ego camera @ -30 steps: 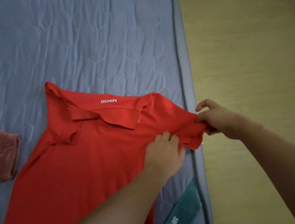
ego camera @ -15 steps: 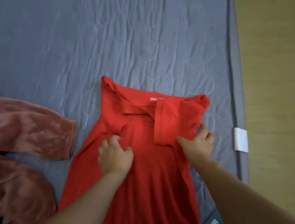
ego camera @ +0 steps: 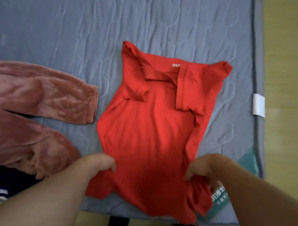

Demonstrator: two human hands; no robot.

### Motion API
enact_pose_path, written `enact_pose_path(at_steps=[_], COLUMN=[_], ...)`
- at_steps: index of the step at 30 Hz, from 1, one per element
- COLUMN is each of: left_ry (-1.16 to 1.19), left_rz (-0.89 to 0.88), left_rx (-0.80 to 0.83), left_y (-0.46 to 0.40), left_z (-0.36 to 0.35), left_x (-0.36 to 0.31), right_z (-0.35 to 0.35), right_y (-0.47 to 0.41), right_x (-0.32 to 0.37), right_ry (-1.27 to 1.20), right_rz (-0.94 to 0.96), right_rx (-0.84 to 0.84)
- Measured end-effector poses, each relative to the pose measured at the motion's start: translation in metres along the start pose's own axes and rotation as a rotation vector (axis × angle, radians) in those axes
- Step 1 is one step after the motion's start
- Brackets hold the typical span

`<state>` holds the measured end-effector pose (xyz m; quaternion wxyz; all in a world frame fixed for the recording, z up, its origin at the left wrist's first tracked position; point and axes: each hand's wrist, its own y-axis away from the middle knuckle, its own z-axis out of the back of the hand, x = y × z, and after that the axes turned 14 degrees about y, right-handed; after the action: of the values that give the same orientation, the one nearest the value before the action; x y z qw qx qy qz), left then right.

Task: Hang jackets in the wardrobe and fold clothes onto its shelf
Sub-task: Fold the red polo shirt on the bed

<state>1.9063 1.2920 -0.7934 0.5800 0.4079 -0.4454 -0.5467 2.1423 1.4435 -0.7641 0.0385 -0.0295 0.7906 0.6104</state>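
We saw the red shirt (ego camera: 150,133) lying flat on the blue-grey mattress (ego camera: 61,19), both sleeves folded in over its body, collar away from us. Our left hand (ego camera: 99,163) pinched the shirt's left edge near the hem, and our right hand (ego camera: 200,170) gripped the right edge at the same level. Just beside the shirt on the left lay pink velvet trousers (ego camera: 26,108), not touching it. A white tag (ego camera: 258,105) hung from the mattress edge. Half a second before, both hands had been up by the sleeves; they had moved down to the lower sides.
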Motion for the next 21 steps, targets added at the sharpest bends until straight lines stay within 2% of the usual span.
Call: enact_pose_path(at_steps=[2, 4, 7, 9, 10, 11, 12, 13, 14, 16, 17, 18, 20, 21], left_ry=[0.281, 0.567, 1.035, 1.408, 1.493, 1.458, 1.295, 1.056, 0.798, 0.432, 0.363, 0.366, 0.461, 0.501], left_rz=[0.117, 0.145, -0.021, -0.159, -0.237, -0.313, -0.385, -0.469, -0.547, -0.657, -0.674, -0.665, -0.618, -0.562], left_rx=[0.080, 0.125, 0.125, 0.174, 0.189, 0.156, 0.061, -0.065, -0.210, -0.365, -0.389, -0.411, -0.515, -0.598], left_y=[0.013, 0.026, 0.034, 0.031, 0.028, 0.023, 0.015, 0.002, -0.012, -0.038, -0.049, -0.059, -0.074, -0.079], left_z=[0.015, 0.034, 0.064, 0.083, 0.090, 0.094, 0.096, 0.096, 0.095, 0.092, 0.092, 0.093, 0.095, 0.096], left_x=[-0.018, -0.045, -0.095, -0.124, -0.134, -0.141, -0.147, -0.152, -0.155, -0.165, -0.171, -0.177, -0.191, -0.199], right_z=[0.016, 0.040, 0.083, 0.106, 0.118, 0.132, 0.139, 0.140, 0.146, 0.155, 0.155, 0.158, 0.157, 0.160], right_y=[0.012, 0.031, 0.054, 0.074, 0.080, 0.075, 0.073, 0.064, 0.050, 0.024, 0.015, 0.005, -0.006, -0.012], right_x=[0.007, 0.016, 0.025, 0.030, 0.033, 0.031, 0.035, 0.038, 0.040, 0.048, 0.055, 0.059, 0.068, 0.069], right_ry=[-0.295, -0.549, -1.063, -1.405, -1.477, -1.335, -1.260, -1.062, -0.799, -0.778, -0.778, -0.670, -0.363, -0.293], right_rz=[0.040, 0.071, 0.189, 0.318, 0.360, 0.322, 0.263, 0.223, 0.180, 0.242, 0.260, 0.259, 0.259, 0.298], right_rx=[-0.043, -0.205, -0.390, -0.384, -0.412, -0.551, -0.666, -0.800, -1.006, -1.075, -1.087, -1.088, -1.163, -1.250])
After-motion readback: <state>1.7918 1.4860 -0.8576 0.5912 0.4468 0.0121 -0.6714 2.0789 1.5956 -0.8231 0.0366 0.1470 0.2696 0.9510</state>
